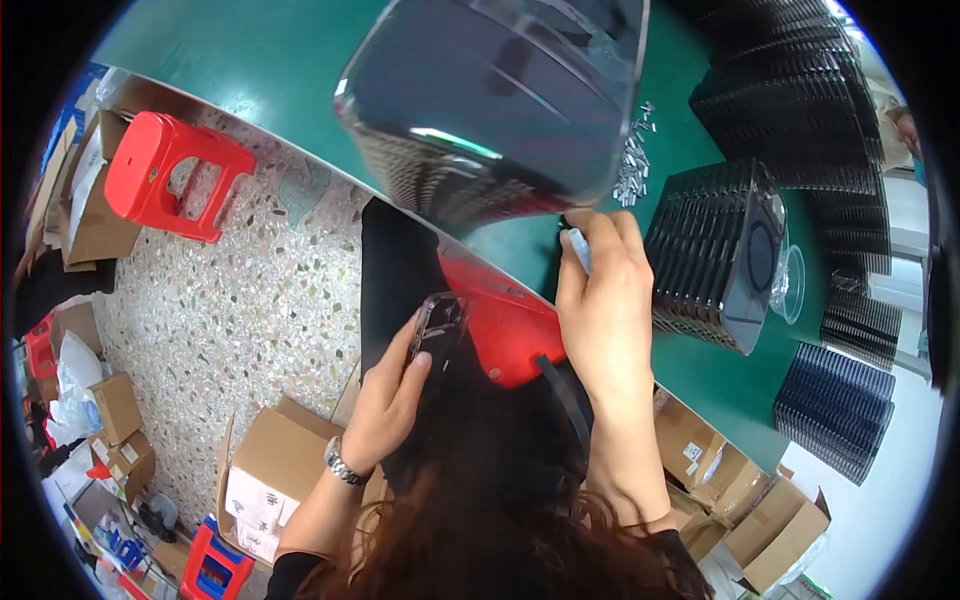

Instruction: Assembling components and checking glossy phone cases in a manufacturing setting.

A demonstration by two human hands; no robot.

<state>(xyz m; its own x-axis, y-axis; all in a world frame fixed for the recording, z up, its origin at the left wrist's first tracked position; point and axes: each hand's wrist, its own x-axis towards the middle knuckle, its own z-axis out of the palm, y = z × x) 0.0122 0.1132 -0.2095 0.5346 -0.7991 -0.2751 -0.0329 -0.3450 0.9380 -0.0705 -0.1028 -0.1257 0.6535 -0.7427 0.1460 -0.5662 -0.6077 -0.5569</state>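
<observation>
Transparent, dark-rimmed plastic phone case is sitting in the person's left hand, its long axis pointing up and slightly right, away from the body. Thumb and fingers are gripping its lower end, leaving the far end projecting freely. It is hanging on the near side of the green tabletop's edge, which is slanting from upper left to lower right. Open room is lying between the hands, above a smooth red object. From where I'm standing, the right hand is pinching a small pale piece, its kind unclear, between a tall stack of glossy dark cases and a ribbed black stack.
</observation>
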